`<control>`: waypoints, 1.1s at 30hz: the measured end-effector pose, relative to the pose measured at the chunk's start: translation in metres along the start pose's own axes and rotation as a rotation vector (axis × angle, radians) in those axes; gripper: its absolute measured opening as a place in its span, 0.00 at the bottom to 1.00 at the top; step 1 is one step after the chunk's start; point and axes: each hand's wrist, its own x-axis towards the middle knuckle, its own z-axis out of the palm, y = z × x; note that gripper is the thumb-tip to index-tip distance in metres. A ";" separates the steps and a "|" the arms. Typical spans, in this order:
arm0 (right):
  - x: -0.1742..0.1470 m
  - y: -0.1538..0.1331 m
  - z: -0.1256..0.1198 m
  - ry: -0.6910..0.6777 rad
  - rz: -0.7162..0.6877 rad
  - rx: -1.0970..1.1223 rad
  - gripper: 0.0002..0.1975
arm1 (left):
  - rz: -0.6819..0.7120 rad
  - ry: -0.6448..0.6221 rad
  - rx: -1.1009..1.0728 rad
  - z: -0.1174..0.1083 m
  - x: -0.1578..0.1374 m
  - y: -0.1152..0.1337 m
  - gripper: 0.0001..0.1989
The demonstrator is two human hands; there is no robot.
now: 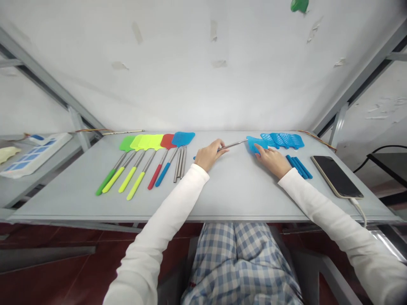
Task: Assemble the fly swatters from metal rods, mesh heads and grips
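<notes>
My left hand (207, 156) is closed around a thin metal rod (233, 145), and a bit of blue handle pokes out behind the fingers. The rod points right, its tip at the edge of a blue fly swatter head (253, 140). That head is gripped by my right hand (271, 162), low over the table; whether rod and head are joined I cannot tell. Beyond it lie several overlapping blue swatter heads (294, 140). Just right of my right hand are blue handle grips (300, 167). Several bare metal rods (180, 165) lie left of my left hand.
Whole fly swatters lie in a row at left: green (106, 181), several yellow (136, 185), red (154, 176) and blue (163, 173). A phone (337, 176) with a charging cable (358, 207) rests at right. A white wall (203, 93) closes the grey table's (222, 199) back.
</notes>
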 end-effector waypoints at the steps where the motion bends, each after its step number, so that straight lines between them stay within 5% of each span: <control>1: 0.001 0.000 -0.001 0.033 0.045 0.057 0.22 | 0.035 -0.011 0.079 -0.001 -0.001 -0.001 0.11; 7: 0.010 0.010 -0.011 0.426 0.555 0.990 0.21 | 0.217 -0.024 0.294 0.006 -0.005 -0.011 0.12; 13: 0.015 0.012 -0.003 0.308 0.816 1.763 0.11 | 0.264 -0.062 0.365 0.013 -0.007 -0.013 0.14; 19: 0.010 -0.011 -0.006 0.193 0.710 1.969 0.11 | 0.262 -0.071 0.348 0.015 -0.009 -0.012 0.13; 33: 0.005 -0.029 -0.007 0.043 0.738 2.060 0.12 | 0.346 -0.004 0.534 0.017 -0.011 -0.010 0.15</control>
